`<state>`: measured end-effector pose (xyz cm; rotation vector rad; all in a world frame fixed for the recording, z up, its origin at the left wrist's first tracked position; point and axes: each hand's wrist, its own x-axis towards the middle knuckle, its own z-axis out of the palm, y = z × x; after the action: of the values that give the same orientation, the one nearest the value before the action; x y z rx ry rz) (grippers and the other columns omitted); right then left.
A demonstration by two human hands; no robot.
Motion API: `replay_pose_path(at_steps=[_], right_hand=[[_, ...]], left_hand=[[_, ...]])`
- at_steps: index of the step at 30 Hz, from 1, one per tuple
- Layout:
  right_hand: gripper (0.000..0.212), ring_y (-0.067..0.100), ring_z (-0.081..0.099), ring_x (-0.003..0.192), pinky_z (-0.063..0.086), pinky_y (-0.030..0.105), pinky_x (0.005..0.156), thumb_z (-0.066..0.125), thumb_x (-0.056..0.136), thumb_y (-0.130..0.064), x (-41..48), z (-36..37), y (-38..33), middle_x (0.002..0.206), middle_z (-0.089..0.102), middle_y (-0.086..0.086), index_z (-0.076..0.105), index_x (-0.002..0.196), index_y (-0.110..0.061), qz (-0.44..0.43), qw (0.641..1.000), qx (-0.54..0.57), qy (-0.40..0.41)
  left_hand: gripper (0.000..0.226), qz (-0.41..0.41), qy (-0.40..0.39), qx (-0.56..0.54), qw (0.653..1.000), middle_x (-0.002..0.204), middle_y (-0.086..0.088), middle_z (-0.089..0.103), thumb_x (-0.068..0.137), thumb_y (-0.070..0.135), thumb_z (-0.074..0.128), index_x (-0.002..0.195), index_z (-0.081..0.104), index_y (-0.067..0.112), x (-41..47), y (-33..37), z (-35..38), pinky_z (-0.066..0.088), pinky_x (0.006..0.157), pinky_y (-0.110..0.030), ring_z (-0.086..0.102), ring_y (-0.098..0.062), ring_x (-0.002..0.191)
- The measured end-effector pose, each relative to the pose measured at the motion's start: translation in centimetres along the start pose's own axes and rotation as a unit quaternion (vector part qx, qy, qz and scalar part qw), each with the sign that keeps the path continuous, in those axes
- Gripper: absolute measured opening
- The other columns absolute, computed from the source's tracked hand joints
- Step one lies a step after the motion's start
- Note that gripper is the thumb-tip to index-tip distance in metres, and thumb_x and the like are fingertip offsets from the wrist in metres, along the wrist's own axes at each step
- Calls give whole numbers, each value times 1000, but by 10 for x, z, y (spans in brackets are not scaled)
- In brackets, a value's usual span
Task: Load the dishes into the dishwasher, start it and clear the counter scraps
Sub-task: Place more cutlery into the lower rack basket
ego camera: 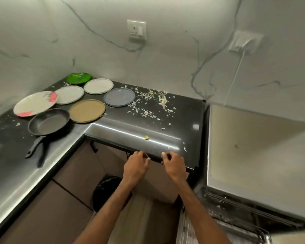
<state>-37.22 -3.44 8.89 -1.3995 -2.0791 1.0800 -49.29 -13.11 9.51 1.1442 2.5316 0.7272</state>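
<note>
Black scrap-strewn counter point(123, 127), marble walls point(165, 50); left hand point(136, 167), right hand point(174, 166) at its edge, fingers point(164, 154) curled, hold unclear.

My left forearm point(111, 208) and my right forearm point(197, 208) are showing bare, each running uncovered from the bottom of the view up to the wrist. My left hand point(136, 166) and my right hand point(173, 164) are showing bare as well, fingers point(166, 155) and knuckles uncovered. Blur is softening their finer detail.
</note>
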Motion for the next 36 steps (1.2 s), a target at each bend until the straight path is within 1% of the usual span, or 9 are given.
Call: replay_pose_path(at_steps=[3, 6, 10, 14, 18, 23, 27, 33, 36], right_hand=[[29, 13, 69, 68, 57, 35, 71, 57, 93, -41, 35, 6, -9, 67, 71, -5, 70, 81, -18, 7, 1000, -4, 25], [30, 14, 70, 66, 58, 37, 70, 56, 90, -42, 73, 19, -13, 61, 70, -7, 70, 77, -19, 17, 1000, -5, 24], [32, 19, 70, 74, 57, 37, 72, 55, 91, -45, 139, 38, -28, 73, 73, -2, 72, 85, -18, 20, 999, -27, 19], [31, 17, 67, 73, 56, 34, 69, 56, 94, -44, 221, 52, -41, 78, 72, -4, 72, 87, -19, 8, 999, -42, 6], [28, 18, 66, 77, 57, 36, 72, 55, 95, -43, 289, 48, -49, 85, 72, -2, 71, 89, -20, 6, 998, -68, 1], [20, 15, 58, 79, 42, 28, 71, 54, 99, -36, 366, 25, -54, 93, 68, -3, 69, 97, -23, 15, 990, -142, -8], [17, 18, 58, 84, 47, 30, 78, 55, 98, -30, 414, 21, -48, 100, 68, 1, 66, 102, -18, -1, 980, -200, -13], [41, 22, 62, 101, 50, 33, 85, 60, 95, -44, 447, 38, -33, 117, 62, 7, 59, 119, -12, 21, 962, -266, -66], [52, 25, 61, 108, 48, 36, 86, 58, 95, -49, 451, 47, -35, 126, 57, 10, 55, 127, -8, -4, 957, -280, -71]], left_hand=[[29, -13, -12, 1, 1000, 116, 1, 60, 95, 42, 57, 113, 62, 20, 26, -5, -3, 50, 87, -38, 58, -20, 111], [34, -22, -21, -5, 1000, 126, 1, 58, 96, 41, 56, 123, 59, 20, 45, -10, -2, 50, 92, -37, 55, -18, 117], [42, -18, -29, 12, 999, 139, 0, 52, 98, 39, 55, 133, 54, 18, 91, -18, 7, 47, 99, -37, 49, -18, 127], [45, -21, -31, 45, 998, 148, -1, 45, 98, 39, 54, 138, 52, 18, 160, -17, 18, 42, 107, -40, 42, -20, 136], [45, -43, -51, 62, 996, 146, 1, 46, 98, 38, 52, 139, 50, 20, 219, -7, 24, 43, 106, -42, 43, -20, 134], [45, -78, -76, 51, 993, 147, -1, 45, 98, 33, 52, 141, 48, 21, 274, 5, 34, 42, 108, -40, 44, -22, 133], [50, -104, -104, 73, 986, 151, -4, 39, 96, 32, 56, 144, 44, 22, 291, 2, 42, 41, 109, -38, 41, -25, 136], [59, -117, -122, 121, 978, 144, -5, 41, 91, 34, 67, 144, 44, 22, 312, -3, 38, 44, 107, -38, 43, -26, 130], [61, -125, -129, 126, 976, 139, -6, 43, 87, 35, 72, 141, 48, 20, 320, -3, 36, 44, 107, -39, 45, -27, 127]])
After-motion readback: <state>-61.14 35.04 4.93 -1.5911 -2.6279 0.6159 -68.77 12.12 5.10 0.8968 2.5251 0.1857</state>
